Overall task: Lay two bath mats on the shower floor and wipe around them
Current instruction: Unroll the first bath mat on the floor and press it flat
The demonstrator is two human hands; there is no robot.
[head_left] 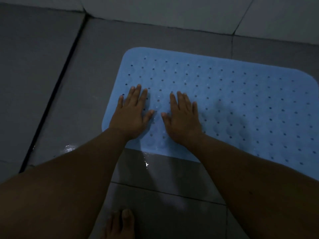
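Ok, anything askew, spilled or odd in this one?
Mostly fine. The blue bath mat lies flat, both the left hand and the right hand pressed palm-down on it. It sits slightly skewed to the tile joints, and the floor tile glistens wet by its near edge. Only one mat shows.

Both bare forearms reach forward from the near edge, converging toward the middle. The left hand (132, 114) lies palm down, fingers straight and slightly spread. The right hand (183, 118) lies flat just beside it, thumbs pointing toward each other, apart.
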